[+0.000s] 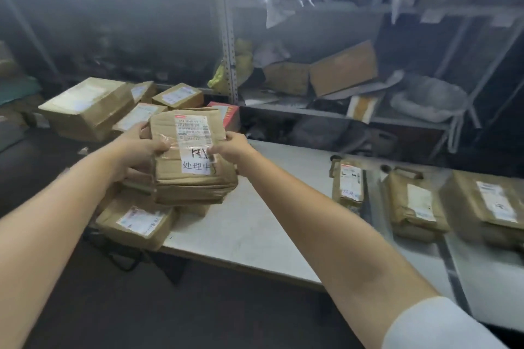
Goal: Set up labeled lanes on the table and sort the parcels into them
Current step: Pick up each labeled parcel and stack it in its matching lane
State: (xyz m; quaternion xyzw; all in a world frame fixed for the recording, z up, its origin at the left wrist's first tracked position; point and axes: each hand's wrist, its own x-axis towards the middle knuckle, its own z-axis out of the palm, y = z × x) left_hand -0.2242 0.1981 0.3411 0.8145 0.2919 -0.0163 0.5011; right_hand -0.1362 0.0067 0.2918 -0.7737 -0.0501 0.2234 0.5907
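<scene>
A flat brown cardboard parcel [188,150] with a white shipping label sits on top of a pile at the left end of the white table [255,224]. My left hand [141,150] grips its left edge, thumb across the top. My right hand [231,147] grips its right edge. Three more brown parcels lie apart on the table's right side: a narrow one [350,184], a middle one [415,204] and a wide one [487,204]. Dark strips [450,261] run across the table between them.
Several brown boxes [88,108] are heaped behind and under the held parcel, with one labelled parcel [136,224] at the table's near left corner. A red box [226,113] lies behind the pile. Metal shelving [312,73] with boxes and bags stands behind the table.
</scene>
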